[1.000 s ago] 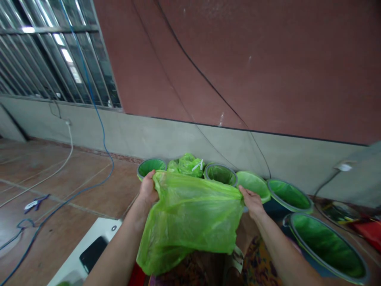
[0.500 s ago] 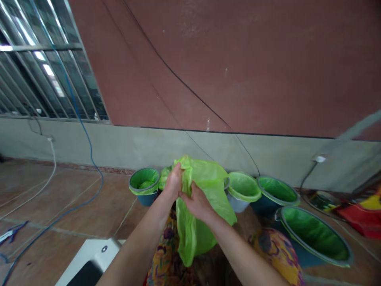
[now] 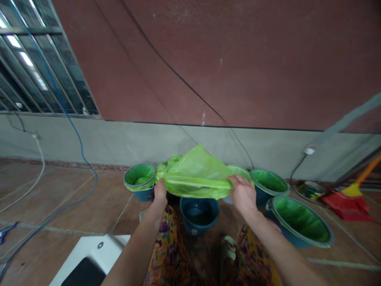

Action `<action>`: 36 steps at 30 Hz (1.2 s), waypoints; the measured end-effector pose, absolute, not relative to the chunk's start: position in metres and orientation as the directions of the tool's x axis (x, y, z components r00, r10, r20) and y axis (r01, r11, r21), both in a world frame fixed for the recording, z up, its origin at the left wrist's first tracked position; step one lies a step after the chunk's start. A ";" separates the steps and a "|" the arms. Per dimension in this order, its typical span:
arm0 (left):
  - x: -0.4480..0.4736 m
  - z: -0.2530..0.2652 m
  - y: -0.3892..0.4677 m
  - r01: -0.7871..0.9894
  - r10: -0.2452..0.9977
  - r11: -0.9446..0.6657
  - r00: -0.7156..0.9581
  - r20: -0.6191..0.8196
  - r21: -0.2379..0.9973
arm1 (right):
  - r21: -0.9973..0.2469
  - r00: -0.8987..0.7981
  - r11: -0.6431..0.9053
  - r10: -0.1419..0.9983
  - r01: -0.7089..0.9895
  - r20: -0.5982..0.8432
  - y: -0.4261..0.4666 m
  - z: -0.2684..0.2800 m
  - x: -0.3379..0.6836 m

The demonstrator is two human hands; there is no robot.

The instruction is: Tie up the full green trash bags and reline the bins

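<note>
A light green plastic bag (image 3: 198, 171) is stretched sideways in front of me, its edge pulled taut between my hands. My left hand (image 3: 160, 194) is closed on the left end of that edge, and my right hand (image 3: 243, 192) grips the right end. Below the bag a blue bucket (image 3: 199, 214) stands on the floor between my legs, with no liner showing in it. Beside my left hand is a smaller bucket (image 3: 141, 193) lined with green plastic. The bag partly hides a pale lined bucket (image 3: 239, 171) behind my right hand.
Two more green-lined buckets, one near the wall (image 3: 269, 182) and a larger one (image 3: 302, 220), stand at right. Crumpled green plastic (image 3: 172, 161) lies behind the bag. A red dustpan (image 3: 347, 206) is far right. A blue cable (image 3: 79, 137) crosses the floor left, near a white stool-like object (image 3: 86, 248).
My hands have moved apart, the right one to the right, spreading the bag's edge sideways. The blue bucket below has come into view.
</note>
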State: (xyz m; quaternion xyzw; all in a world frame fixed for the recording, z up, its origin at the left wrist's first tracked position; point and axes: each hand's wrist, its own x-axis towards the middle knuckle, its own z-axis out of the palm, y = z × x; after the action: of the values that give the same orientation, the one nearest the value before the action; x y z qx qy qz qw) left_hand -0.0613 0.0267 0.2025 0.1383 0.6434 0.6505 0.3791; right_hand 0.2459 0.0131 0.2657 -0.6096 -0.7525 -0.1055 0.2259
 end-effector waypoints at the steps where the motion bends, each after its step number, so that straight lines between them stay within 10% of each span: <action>1: -0.064 0.200 0.027 -0.228 0.620 0.176 -0.730 -0.287 0.958 | -0.116 -0.116 0.202 0.851 0.972 0.512 0.015 0.266 0.257; 6: -0.074 0.198 0.026 0.032 0.549 0.228 -0.830 -0.101 0.973 | -0.403 0.161 0.089 0.823 0.911 0.545 0.024 0.242 0.294; 12: -0.071 0.219 0.024 -0.458 0.707 -0.069 -0.649 -0.281 0.886 | -0.880 0.289 0.165 0.904 0.446 0.315 0.028 0.228 0.296; 19: -0.061 0.230 0.007 -0.701 0.849 -0.211 -0.477 -0.227 0.682 | -0.655 0.308 0.343 0.675 0.673 0.670 0.000 0.282 0.282; 23: -0.063 0.212 -0.011 -0.666 0.870 -0.044 -0.392 -0.299 0.745 | -0.698 0.132 0.209 0.907 0.685 0.400 0.007 0.220 0.296; 26: -0.072 0.206 -0.015 -0.548 0.904 0.042 -0.335 -0.266 0.835 | -0.794 0.247 -0.036 0.958 0.608 0.146 0.021 0.195 0.317; 33: -0.077 0.208 -0.002 -0.122 0.877 -0.062 -0.481 -0.004 0.991 | -0.729 0.391 0.168 0.753 0.663 0.529 0.015 0.241 0.315; 36: -0.075 0.201 -0.010 0.178 0.821 0.020 -0.565 0.086 0.984 | -0.709 0.281 0.131 0.856 0.692 0.433 0.004 0.210 0.311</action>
State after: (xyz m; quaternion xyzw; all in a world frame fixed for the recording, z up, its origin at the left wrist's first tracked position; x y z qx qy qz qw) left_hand -0.0753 -0.0097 0.2014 0.3784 0.6601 0.5888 0.2727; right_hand 0.3114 0.0037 0.2096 -0.6531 -0.5928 0.0886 0.4627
